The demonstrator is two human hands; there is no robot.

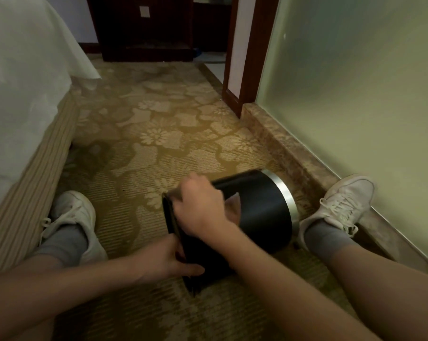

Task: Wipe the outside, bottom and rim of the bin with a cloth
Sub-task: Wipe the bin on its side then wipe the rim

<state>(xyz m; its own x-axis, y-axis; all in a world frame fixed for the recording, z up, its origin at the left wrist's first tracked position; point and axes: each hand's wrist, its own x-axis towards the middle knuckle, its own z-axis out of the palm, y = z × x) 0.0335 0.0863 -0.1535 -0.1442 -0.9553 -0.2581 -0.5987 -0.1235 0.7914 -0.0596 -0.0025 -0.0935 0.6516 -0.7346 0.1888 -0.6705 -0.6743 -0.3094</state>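
Note:
A black cylindrical bin (257, 205) with a silver band (285, 193) at its far end lies on its side on the carpet between my legs. My left hand (173, 259) grips the bin's near end at its lower edge, thumb on the outside. My right hand (200, 207) is closed into a fist on top of the bin, close to the near end. A small dark bit of cloth (174, 194) shows under its fingers; the rest of the cloth is hidden. The hand's reflection shows on the glossy side.
A bed (23, 107) with white cover runs along the left. A marble kerb (294, 156) and frosted glass wall (355, 94) run along the right. My shoes (72, 217) (340, 203) flank the bin. A dark wooden cabinet (146, 28) and door frame (242, 57) stand ahead.

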